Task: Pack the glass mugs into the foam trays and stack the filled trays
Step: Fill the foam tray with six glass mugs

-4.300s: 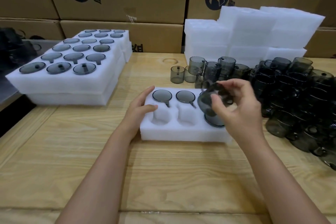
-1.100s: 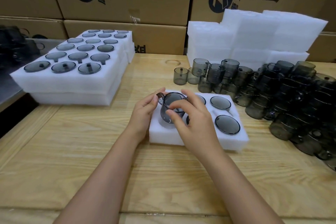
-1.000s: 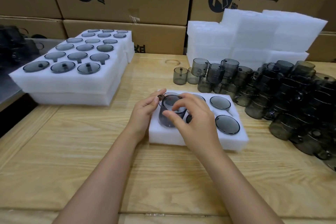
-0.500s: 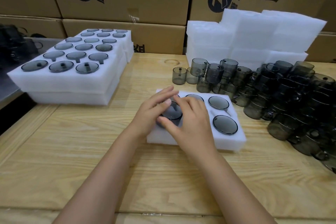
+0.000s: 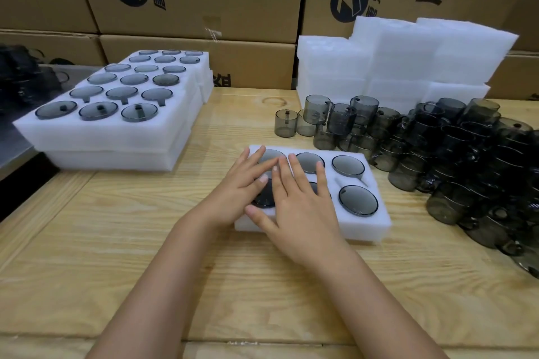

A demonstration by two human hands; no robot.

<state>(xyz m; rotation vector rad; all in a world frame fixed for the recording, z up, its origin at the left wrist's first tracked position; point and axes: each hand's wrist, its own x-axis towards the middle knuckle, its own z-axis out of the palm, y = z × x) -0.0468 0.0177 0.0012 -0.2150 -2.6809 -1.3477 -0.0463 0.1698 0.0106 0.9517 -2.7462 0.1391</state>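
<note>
- Glass mugs (image 5: 358,200): seated in the foam tray (image 5: 376,223) at the centre of the table (image 5: 116,242); all six pockets look filled.
- Left grip (image 5: 242,183), right grip (image 5: 300,207): both released, flat fingers pressing near-left mug (image 5: 264,198).
- Handling, likely: glass rigid, slick, breakable; foam light, bendy. Lift tray by both short ends.
- Loose mug pile (image 5: 466,154) just beside tray's right end, knock risk; filled stack (image 5: 116,128) well apart, left.
</note>
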